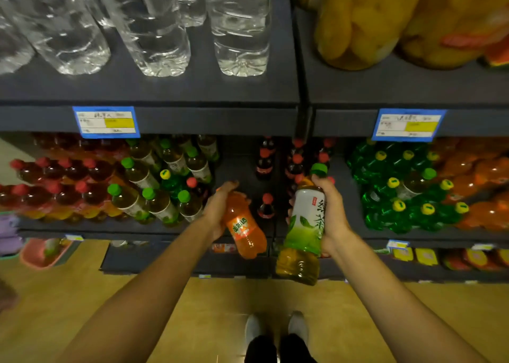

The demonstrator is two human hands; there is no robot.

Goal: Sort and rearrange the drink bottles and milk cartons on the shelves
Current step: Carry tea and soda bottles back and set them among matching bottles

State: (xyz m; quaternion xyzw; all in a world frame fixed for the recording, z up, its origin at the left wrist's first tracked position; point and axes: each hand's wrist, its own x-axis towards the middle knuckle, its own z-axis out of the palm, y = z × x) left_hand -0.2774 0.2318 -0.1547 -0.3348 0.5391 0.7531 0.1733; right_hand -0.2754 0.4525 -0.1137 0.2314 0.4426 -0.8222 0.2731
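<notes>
Bottles occupy both hands. The left hand (219,211) grips an orange soda bottle (243,229), fingers curled round its upper body, with the base tilted toward the near side. The right hand (330,211) grips a green tea bottle (304,225) round the labelled middle, thumb near the shoulder, green cap pointing to the far side. Both bottles are held in front of the middle shelf (341,175), near the bare gap in it at centre.

On that shelf, matching green-capped tea bottles (148,197) stand left of the gap, with red-capped bottles (55,175) farther left. Dark cola bottles (265,158) stand at the far side of the gap. Green soda bottles (399,192) and orange bottles (482,192) fill the right bay. Clear water bottles (154,32) stand on the shelf above.

Handling: both bottles appear full, so each is judged moderately heavy for a one-hand hold. The plastic walls are stiff while sealed but yield slightly under squeeze. The tea label film is probably slick; whether the surfaces are wet cannot be told from this view. Preferred hold is round the waist or labelled band, where the palm wraps fully. A hold by the cap alone is judged less secure. Probable destinations are the tea group at left and the orange group at right; each bottle should be set down base first among upright neighbours, which may topple if knocked.
</notes>
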